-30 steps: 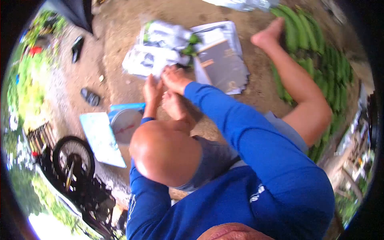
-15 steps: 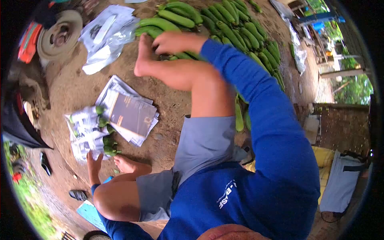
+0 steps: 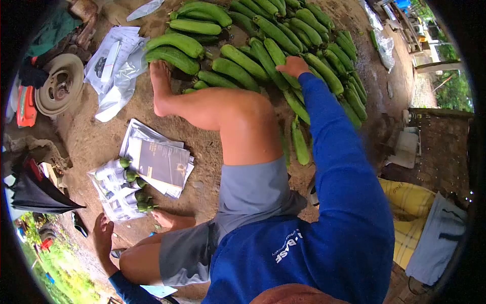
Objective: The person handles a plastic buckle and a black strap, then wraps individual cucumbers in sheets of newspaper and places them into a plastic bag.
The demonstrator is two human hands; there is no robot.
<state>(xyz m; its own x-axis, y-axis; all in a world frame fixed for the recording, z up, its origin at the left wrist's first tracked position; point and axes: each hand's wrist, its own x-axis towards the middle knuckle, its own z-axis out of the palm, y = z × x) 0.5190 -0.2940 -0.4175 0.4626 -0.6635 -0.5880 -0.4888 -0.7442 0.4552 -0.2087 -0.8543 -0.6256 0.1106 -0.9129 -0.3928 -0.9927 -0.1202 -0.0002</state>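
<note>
My right hand (image 3: 293, 67) reaches into a spread of long green sponge gourds, its fingers closed over one gourd (image 3: 275, 52); the fingertips are partly hidden. More gourds (image 3: 243, 61) lie around it on the ground. On the other side, my left hand (image 3: 104, 235) is held off the ground with its fingers apart and nothing in it. Just beyond that hand lies a clear plastic bag (image 3: 112, 205) of gourds wrapped in newspaper, their green ends (image 3: 143, 196) sticking out. A stack of newspaper sheets (image 3: 162, 162) rests beside the bag.
Plastic bags and paper (image 3: 114, 68) lie on the dirt floor near my foot. A round beige wheel rim (image 3: 59, 85) and an orange object (image 3: 26, 106) are at the far left. A black umbrella-like cloth (image 3: 40, 190) juts in. Yellow cloth (image 3: 405, 218) lies at the right.
My right hand has moved right across the pile, from beside my foot to a gourd in the middle. My left hand has drawn away from the wrapped bag. The whole view has shifted.
</note>
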